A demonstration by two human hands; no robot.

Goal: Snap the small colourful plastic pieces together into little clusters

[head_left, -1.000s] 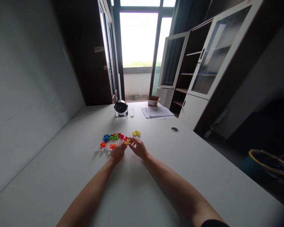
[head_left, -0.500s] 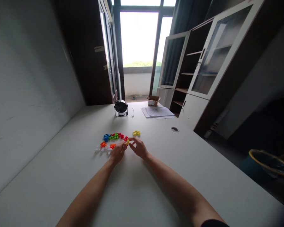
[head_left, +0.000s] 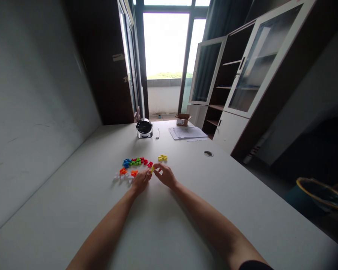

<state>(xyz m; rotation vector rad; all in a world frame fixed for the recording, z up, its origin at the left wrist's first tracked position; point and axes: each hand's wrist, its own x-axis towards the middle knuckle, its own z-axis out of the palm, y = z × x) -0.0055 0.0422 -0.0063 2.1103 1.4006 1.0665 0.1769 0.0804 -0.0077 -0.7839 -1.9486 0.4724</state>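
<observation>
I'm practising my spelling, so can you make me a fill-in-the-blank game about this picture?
The small piece between the left hand and the right hand is coloured ____.
The blue pieces lie to the ____ of the green pieces.
The cardboard box is not closed but ____.

Missing words: yellow; left; open.

White table [head_left: 73,195], and look at that colour! Blue pieces [head_left: 126,163], green pieces [head_left: 135,162] and red pieces [head_left: 144,161] strung along, orange pieces [head_left: 123,171] and white pieces [head_left: 116,177] nearer, yellow pieces [head_left: 162,158] to the right! Far end: round black device [head_left: 144,127], thin wire [head_left: 158,134], papers [head_left: 188,132], open cardboard box [head_left: 182,122]!
</observation>
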